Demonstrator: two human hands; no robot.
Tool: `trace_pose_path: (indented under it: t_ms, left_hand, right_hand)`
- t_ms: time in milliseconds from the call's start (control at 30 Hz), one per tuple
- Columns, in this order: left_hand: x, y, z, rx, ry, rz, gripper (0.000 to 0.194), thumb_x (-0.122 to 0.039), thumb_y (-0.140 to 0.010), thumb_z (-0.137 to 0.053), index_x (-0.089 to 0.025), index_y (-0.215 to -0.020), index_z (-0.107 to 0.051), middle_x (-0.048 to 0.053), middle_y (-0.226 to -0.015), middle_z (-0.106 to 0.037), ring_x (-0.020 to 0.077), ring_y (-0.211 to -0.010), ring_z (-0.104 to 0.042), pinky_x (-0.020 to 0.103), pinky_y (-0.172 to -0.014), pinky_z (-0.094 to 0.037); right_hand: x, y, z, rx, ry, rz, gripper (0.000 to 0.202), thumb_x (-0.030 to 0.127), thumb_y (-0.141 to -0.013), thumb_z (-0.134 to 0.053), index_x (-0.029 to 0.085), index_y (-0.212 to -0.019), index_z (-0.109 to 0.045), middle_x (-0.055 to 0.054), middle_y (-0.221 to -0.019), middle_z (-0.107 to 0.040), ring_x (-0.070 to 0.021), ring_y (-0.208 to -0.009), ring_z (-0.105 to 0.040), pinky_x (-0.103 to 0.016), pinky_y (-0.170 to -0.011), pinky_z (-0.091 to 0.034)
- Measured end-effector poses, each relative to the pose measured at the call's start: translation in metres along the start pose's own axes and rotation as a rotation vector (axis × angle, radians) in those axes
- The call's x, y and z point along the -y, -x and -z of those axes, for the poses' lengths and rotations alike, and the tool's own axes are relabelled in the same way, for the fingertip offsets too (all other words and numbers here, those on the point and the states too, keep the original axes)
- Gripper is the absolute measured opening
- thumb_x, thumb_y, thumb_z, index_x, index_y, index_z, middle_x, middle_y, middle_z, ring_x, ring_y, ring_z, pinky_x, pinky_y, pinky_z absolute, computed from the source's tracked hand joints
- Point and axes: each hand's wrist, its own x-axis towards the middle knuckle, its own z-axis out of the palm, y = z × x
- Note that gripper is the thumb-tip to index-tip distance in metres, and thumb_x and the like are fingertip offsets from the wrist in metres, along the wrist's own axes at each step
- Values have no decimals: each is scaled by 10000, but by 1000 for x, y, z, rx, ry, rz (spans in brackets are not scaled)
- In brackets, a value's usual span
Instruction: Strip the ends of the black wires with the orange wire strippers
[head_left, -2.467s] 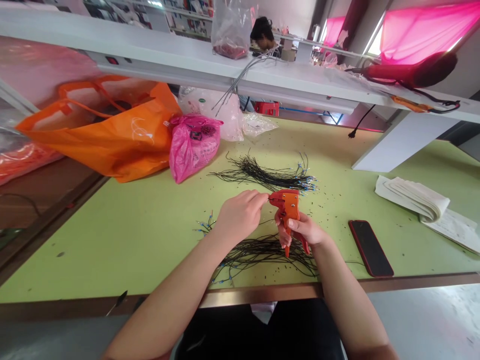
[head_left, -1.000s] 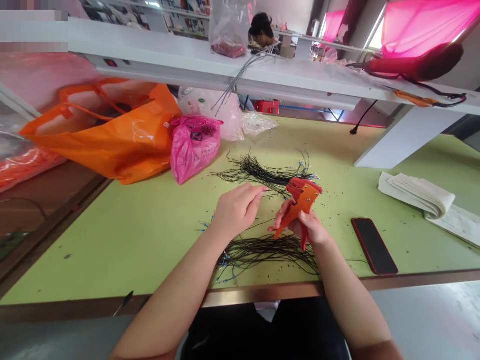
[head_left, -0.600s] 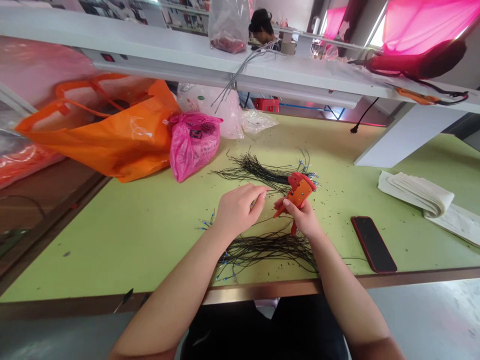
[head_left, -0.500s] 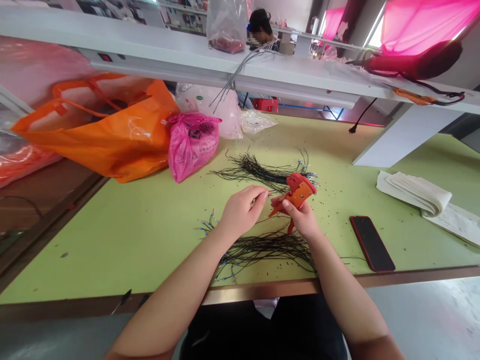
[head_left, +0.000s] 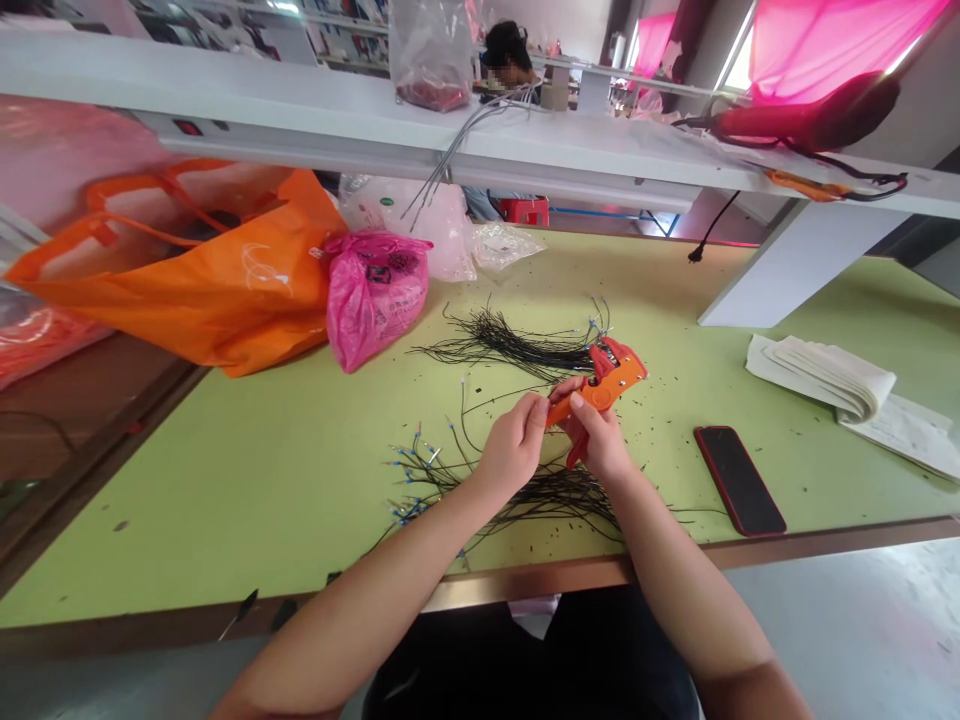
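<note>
Over the middle of the table, my right hand (head_left: 602, 440) is wrapped round the handles of an orange and red hand tool (head_left: 611, 383). My left hand (head_left: 517, 440) is closed in a pinch at the tool's left side, on a black wire (head_left: 466, 422) that trails away to the left. Beyond the hands lies a bundle of black wires (head_left: 510, 343), its right end partly behind the tool. A second black bundle (head_left: 555, 497) lies beneath my forearms, with blue-tipped ends (head_left: 405, 510) at its left.
A pink bag (head_left: 379, 295) and an orange bag (head_left: 247, 290) stand at the left. A phone (head_left: 741, 480) and folded cloth (head_left: 825, 375) lie right. A white shelf (head_left: 300, 110) spans the back, with a person (head_left: 510, 60) beyond. Small black scraps dot the table.
My left hand has moved right, up to the tool, and a wire now trails from it. The tool has turned, with its jaws showing. The whole view has shifted slightly.
</note>
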Motion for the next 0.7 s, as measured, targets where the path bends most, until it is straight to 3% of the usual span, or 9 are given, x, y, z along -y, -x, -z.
trace_pose_path:
  t_ms: [133,233,367,500,600,700]
  left_hand:
    - [-2,1,-8,-45,279,107,543,-678,-1013,-318,-218,-835,-546,-9,-640,-518,154,-560,-488,280,-537,-401]
    - [-2,0,-7,-81,323,96,540,-660,-1022,-305,-212,-879,-570,0,-652,-548,154,-549,-496,282,-537,-408]
    - [-1,-5,8,-71,-16,-10,420,-479,-1065,-313,-211,-884,-582,21,-701,-625,176,-620,-581,293,-612,-429]
    - [-1,-9,26,-101,-352,-94,340,-319,-1057,-324,-191,-1017,-636,32,-750,-689,181,-647,-644,284,-632,-429]
    - [-3,-8,34,-150,-487,-215,320,-261,-1044,-361,-168,-1097,-663,34,-752,-720,168,-644,-672,264,-623,-426]
    - [-6,-5,36,-189,-598,-321,318,-245,-1047,-390,-173,-1172,-673,15,-700,-724,155,-591,-663,259,-594,-401]
  right_hand:
    - [5,4,-5,170,-64,-48,364,471,-775,-820,234,-1014,-680,-69,-1098,-699,-257,-1025,-684,-366,-852,-599]
    - [4,6,-12,180,-20,-59,410,502,-781,-812,237,-1068,-688,-82,-1092,-728,-287,-1072,-681,-414,-905,-598]
    - [6,4,-11,44,-33,-14,336,479,-856,-758,239,-1080,-686,-81,-1088,-742,-289,-1087,-689,-453,-940,-591]
    - [12,-1,6,-9,-19,-6,305,412,-873,-767,241,-1106,-670,-49,-1054,-729,-253,-1019,-716,-454,-950,-582]
    - [10,-2,14,19,70,-78,390,484,-847,-784,218,-1107,-666,-49,-978,-723,-231,-904,-717,-430,-877,-597]
    - [4,0,13,127,130,-137,473,559,-824,-783,206,-1117,-667,-50,-938,-714,-212,-857,-695,-389,-833,-586]
